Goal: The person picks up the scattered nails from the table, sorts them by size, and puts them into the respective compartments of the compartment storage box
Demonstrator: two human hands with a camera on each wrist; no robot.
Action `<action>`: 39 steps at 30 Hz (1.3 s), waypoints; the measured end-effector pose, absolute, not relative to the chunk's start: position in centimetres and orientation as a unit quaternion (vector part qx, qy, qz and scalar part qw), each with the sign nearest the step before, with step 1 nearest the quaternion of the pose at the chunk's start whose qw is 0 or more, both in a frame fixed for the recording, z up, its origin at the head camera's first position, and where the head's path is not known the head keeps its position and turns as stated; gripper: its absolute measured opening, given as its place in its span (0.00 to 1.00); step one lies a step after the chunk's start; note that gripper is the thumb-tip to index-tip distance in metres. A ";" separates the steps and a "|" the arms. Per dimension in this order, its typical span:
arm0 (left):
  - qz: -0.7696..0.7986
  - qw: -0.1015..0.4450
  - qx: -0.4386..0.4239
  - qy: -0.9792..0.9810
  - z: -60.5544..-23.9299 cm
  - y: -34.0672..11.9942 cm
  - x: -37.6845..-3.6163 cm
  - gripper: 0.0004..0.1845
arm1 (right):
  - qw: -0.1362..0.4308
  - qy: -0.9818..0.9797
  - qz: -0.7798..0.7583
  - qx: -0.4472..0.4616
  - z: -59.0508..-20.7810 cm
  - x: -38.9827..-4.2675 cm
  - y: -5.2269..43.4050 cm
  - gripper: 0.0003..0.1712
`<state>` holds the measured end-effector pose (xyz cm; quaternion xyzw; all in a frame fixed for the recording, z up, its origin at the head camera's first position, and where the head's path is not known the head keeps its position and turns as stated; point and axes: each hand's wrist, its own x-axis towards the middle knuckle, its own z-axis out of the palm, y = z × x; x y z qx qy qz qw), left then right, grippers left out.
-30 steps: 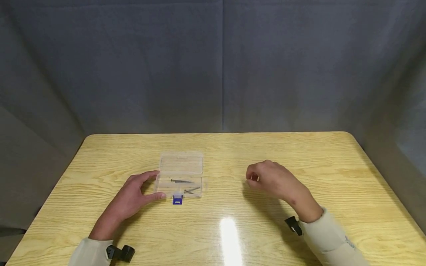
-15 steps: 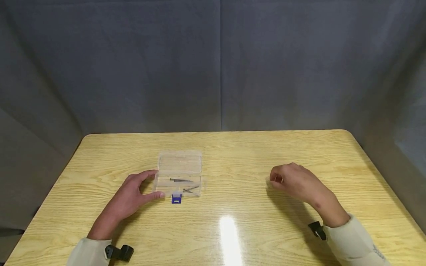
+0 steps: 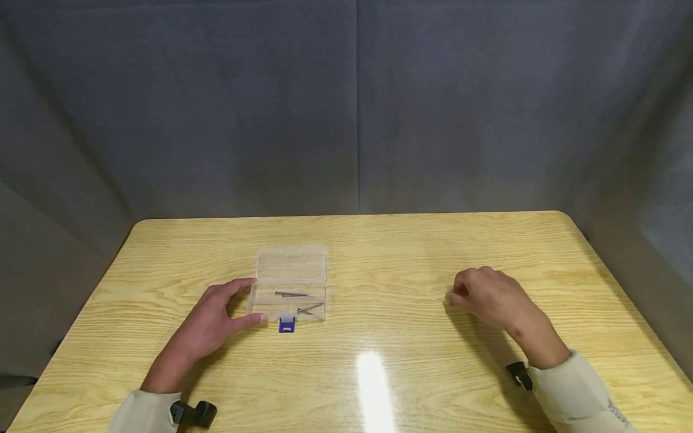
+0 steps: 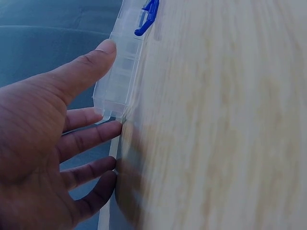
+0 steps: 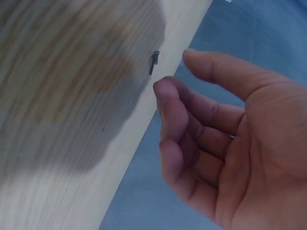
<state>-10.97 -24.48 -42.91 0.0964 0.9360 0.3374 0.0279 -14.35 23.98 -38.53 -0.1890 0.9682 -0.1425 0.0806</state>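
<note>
A clear plastic box point(image 3: 263, 293) stands with its lid point(image 3: 292, 266) folded back and a blue latch point(image 3: 287, 325) at its front. Thin metal nails lie inside: a few in the back compartment point(image 3: 292, 294) and a few at front right point(image 3: 310, 309). My left hand point(image 3: 208, 322) grips the box's left end, thumb at the front and index finger at the back. On the right, my right hand point(image 3: 495, 300) hovers low over the table with curled fingers and the thumb apart from them. Just beyond its fingertips, in the right wrist view, small dark nails point(image 5: 154, 62) lie on the wood.
The wooden table point(image 3: 379, 252) has a rounded far edge, with a grey curtain point(image 3: 357, 108) behind it. A bright light reflection point(image 3: 373, 385) shows at the front middle. Black wrist mounts point(image 3: 194, 414) sit on both cuffs.
My right hand has moved right across the table, then nearly stopped over the last half second, its fingertips slightly changed. The left hand keeps its place on the box.
</note>
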 end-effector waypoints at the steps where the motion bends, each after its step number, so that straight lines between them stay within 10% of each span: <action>1: 0.338 0.027 0.097 0.936 -42.9 -24.5 -11.0 0.41 | 0.078 0.970 -0.137 -0.185 -38.6 -14.4 24.0 0.11; 39: 0.340 0.030 0.091 0.936 -42.9 -24.5 -10.8 0.42 | 0.090 0.975 -0.092 -0.182 -40.1 -14.3 23.9 0.14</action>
